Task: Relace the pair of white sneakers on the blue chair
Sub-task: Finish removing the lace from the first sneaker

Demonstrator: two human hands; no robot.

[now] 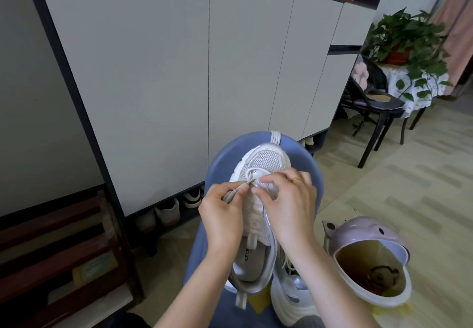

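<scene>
A white mesh sneaker (pixel 268 160) lies on the blue chair (pixel 305 158), toe pointing away from me. My left hand (pixel 222 212) pinches the white lace (pixel 252 174) near the lower eyelets. My right hand (pixel 289 199), with a ring on one finger, grips the other lace end, whose tip sticks out beside the thumb. The lace crosses once near the toe. A second white sneaker (pixel 291 297) lies at the chair's near right, partly under my right forearm. Spare white laces (pixel 276 137) hang over the chair's back edge.
A tall grey cabinet (pixel 179 71) stands behind the chair with shoes (pixel 167 213) under it. A lilac lidded bin (pixel 368 258) sits open on the floor at right. A dark chair (pixel 376 107) and potted plant (pixel 407 36) stand at back right. Wooden shelving (pixel 56 251) is at left.
</scene>
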